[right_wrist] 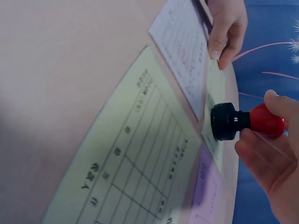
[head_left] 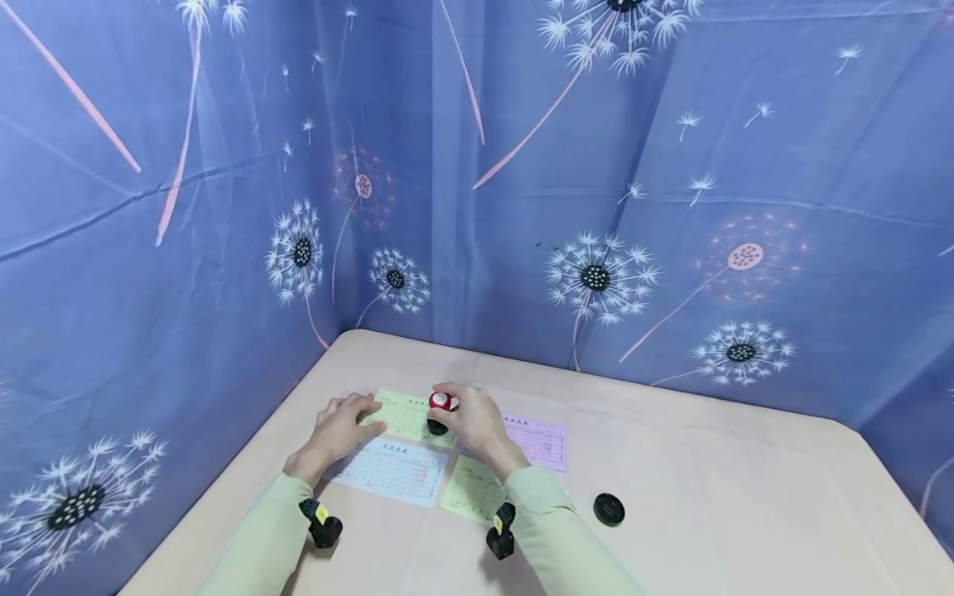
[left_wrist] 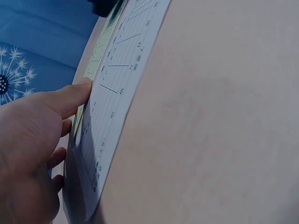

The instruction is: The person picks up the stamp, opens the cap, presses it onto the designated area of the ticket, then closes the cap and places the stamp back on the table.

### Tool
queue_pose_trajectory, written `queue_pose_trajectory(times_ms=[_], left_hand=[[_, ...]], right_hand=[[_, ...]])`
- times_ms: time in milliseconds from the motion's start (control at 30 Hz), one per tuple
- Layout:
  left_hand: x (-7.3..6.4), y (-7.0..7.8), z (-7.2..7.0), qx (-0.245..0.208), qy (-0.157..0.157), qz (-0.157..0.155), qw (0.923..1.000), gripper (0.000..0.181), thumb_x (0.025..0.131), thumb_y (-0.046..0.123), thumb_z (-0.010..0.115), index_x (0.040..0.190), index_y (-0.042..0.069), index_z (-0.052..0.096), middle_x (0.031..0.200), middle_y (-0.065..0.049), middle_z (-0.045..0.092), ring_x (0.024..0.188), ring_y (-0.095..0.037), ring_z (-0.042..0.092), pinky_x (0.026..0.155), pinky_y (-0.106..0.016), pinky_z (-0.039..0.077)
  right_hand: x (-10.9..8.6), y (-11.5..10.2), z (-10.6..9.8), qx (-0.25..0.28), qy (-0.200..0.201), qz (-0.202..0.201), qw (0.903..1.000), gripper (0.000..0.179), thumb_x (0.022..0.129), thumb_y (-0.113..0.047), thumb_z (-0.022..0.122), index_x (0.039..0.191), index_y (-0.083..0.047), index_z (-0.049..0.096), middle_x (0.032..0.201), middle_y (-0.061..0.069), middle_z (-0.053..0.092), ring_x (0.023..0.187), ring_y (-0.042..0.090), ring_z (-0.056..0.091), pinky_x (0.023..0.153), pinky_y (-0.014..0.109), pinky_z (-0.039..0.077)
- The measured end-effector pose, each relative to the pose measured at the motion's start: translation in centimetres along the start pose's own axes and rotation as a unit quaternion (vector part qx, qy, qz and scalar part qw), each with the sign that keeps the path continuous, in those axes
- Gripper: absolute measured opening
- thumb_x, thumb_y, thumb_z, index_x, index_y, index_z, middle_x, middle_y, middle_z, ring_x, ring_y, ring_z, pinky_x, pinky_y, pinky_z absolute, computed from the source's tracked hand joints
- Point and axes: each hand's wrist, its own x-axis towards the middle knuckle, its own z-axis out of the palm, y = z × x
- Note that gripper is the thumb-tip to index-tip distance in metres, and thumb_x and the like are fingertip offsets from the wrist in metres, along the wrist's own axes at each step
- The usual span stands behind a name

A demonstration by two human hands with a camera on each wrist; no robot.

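Observation:
My right hand (head_left: 477, 422) grips the red knob of a round self-inking stamp (right_wrist: 224, 121) between thumb and fingers. The stamp's black base stands close over the right part of the far green form (head_left: 402, 416). At that form's left end, my left hand (head_left: 339, 429) rests with its thumb stretched out on the paper; in the left wrist view the other fingers lie partly behind the paper edge. Just below the left hand lies a pale blue form (head_left: 391, 470) with red marks on its right side. The stamp's underside is hidden.
A purple form (head_left: 540, 443) lies right of the stamp, and a second green form (head_left: 471, 490) lies nearer, partly beneath the right forearm. A black round cap (head_left: 609, 509) sits farther right on the cream tabletop (head_left: 715, 488). Blue dandelion-print curtains (head_left: 507, 248) stand behind and at left.

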Motion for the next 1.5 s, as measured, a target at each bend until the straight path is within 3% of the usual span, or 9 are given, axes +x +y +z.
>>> queue_pose_trajectory(times_ms=[200,433,633,1167,1500], left_hand=[[0.0,0.3,0.0,-0.006,-0.001,0.001,1.0000,0.055,0.094,0.036,0.066,0.139,0.007,0.055,0.157,-0.014,0.039,0.141,-0.040,0.028,0.114,-0.059,0.018],[0.2,0.0,0.1,0.004,0.005,0.003,1.0000,0.054,0.094,0.036,0.066,0.139,0.008,0.056,0.156,-0.013,0.040,0.140,-0.039,0.030,0.113,-0.059,0.019],[0.5,0.0,0.3,0.021,0.002,0.009,0.9997,0.052,0.094,0.037,0.065,0.137,0.008,0.058,0.156,-0.015,0.041,0.140,-0.040,0.031,0.113,-0.060,0.019],[0.2,0.1,0.3,0.024,-0.005,0.006,0.9997,0.052,0.095,0.038,0.064,0.137,0.008,0.057,0.155,-0.016,0.041,0.139,-0.040,0.031,0.115,-0.059,0.018],[0.2,0.2,-0.6,0.041,-0.005,0.023,0.9989,0.048,0.095,0.036,0.064,0.135,0.009,0.059,0.148,-0.015,0.048,0.133,-0.040,0.037,0.112,-0.061,0.024]], right_hand=[[-0.1,0.2,0.4,-0.011,-0.003,0.002,0.9999,0.041,0.088,-0.027,0.076,0.127,-0.017,0.068,0.123,0.004,0.068,0.091,0.014,0.069,0.079,0.026,0.056],[-0.1,0.4,0.6,-0.005,-0.009,0.008,0.9999,0.042,0.089,-0.029,0.075,0.129,-0.018,0.067,0.123,0.003,0.068,0.089,0.012,0.067,0.078,0.026,0.055],[-0.3,0.7,0.7,0.030,0.005,0.015,0.9994,0.043,0.088,-0.026,0.076,0.129,-0.017,0.067,0.122,0.003,0.068,0.088,0.013,0.067,0.077,0.025,0.056],[-0.6,0.9,1.7,0.052,0.027,0.039,0.9975,0.044,0.086,-0.027,0.078,0.128,-0.021,0.068,0.120,0.001,0.068,0.085,0.008,0.064,0.070,0.020,0.053],[-0.3,1.0,2.2,0.059,0.028,0.044,0.9969,0.043,0.084,-0.028,0.080,0.125,-0.021,0.070,0.122,0.001,0.068,0.081,0.008,0.062,0.068,0.021,0.052]])
